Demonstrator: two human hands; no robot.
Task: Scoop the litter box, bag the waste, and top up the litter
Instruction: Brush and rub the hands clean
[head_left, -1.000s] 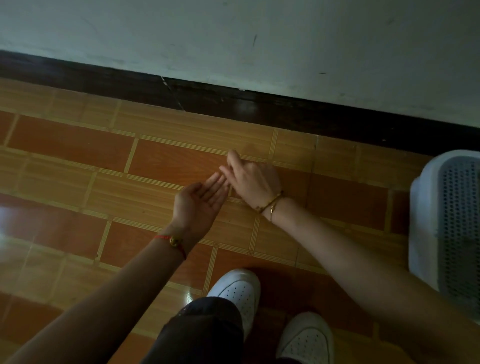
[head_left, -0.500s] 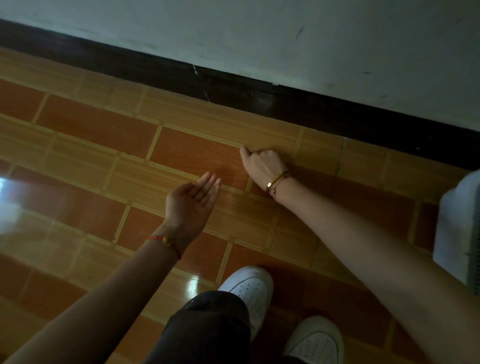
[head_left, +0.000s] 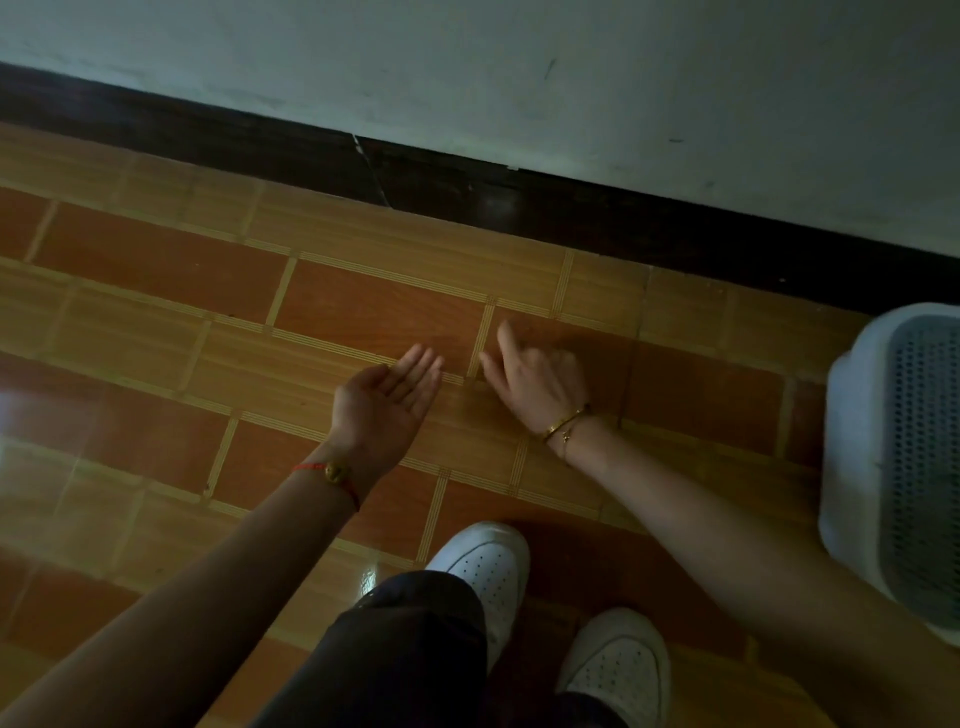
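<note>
Sneakers (head_left: 485, 569), white, bottom middle. Mid-frame the left hand (head_left: 384, 400) is palm up, fingers straight, holding nothing. Right hand (head_left: 537, 387) just beside it, knuckles up, forefinger out, rest curled under, can't tell if it's got anything. Litter box (head_left: 852, 415) sits at the right edge. Dark skirting (head_left: 519, 208) up top.

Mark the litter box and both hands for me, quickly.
litter box (head_left: 852, 441): head view, on its white side wall.
left hand (head_left: 382, 410): head view, on the upturned palm.
right hand (head_left: 540, 387): head view, on the back of the hand.
</note>
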